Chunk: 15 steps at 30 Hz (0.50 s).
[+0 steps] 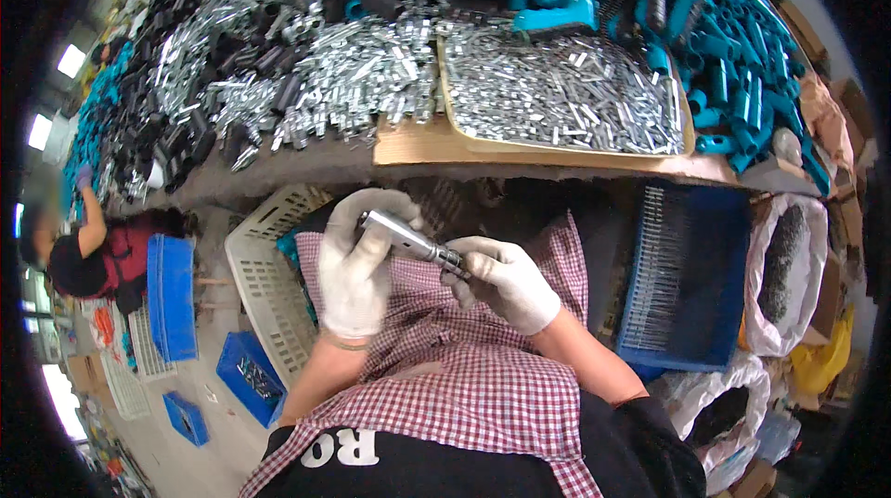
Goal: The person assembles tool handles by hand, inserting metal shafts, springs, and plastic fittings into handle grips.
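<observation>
In front of my apron, both hands wear white gloves and hold one part between them. It is a shiny silver metal cylinder (405,236), stepped to a narrower end and tilted down toward the right. My left hand (355,277) closes around its wide end, thumb along the side. The fingers of my right hand (509,283) pinch the narrow end, where a small dark fitting shows; my fingertips partly hide it. Beyond my hands, a tray (689,138) on the bench holds a mass of small silver metal pins.
Silver parts (362,66), black sleeves and teal housings (561,11) heap the bench. A white basket (246,257) stands left, a blue crate (687,294) right, beside lined sacks (812,266). Blue bins (171,298) sit farther left, near another person (88,252) reaching toward the bench.
</observation>
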Motion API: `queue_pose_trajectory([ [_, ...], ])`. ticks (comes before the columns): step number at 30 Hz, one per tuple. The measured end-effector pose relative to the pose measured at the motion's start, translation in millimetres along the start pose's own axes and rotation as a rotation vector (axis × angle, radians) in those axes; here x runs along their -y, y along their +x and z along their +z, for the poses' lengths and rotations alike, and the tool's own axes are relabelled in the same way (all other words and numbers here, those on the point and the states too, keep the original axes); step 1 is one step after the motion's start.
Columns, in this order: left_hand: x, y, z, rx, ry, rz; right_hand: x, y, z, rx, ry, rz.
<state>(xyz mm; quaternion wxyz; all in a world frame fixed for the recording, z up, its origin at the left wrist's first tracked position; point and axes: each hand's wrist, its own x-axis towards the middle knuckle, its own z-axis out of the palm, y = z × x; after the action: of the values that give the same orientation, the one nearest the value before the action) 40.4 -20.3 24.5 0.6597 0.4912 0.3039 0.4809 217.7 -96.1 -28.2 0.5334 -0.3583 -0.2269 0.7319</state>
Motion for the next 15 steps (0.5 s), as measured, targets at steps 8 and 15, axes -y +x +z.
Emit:
queue_pose_trajectory([
  [8, -17.6, 9.2, 12.2, 0.799, 1.192, -0.100, 12.9, -17.4, -26.6, 0.038, -0.749, -0.141],
  [15, 27.8, -5.4, 23.0, 0.869, 1.201, 0.149, -13.6, -45.4, -60.2, -0.091, -0.798, -0.246],
])
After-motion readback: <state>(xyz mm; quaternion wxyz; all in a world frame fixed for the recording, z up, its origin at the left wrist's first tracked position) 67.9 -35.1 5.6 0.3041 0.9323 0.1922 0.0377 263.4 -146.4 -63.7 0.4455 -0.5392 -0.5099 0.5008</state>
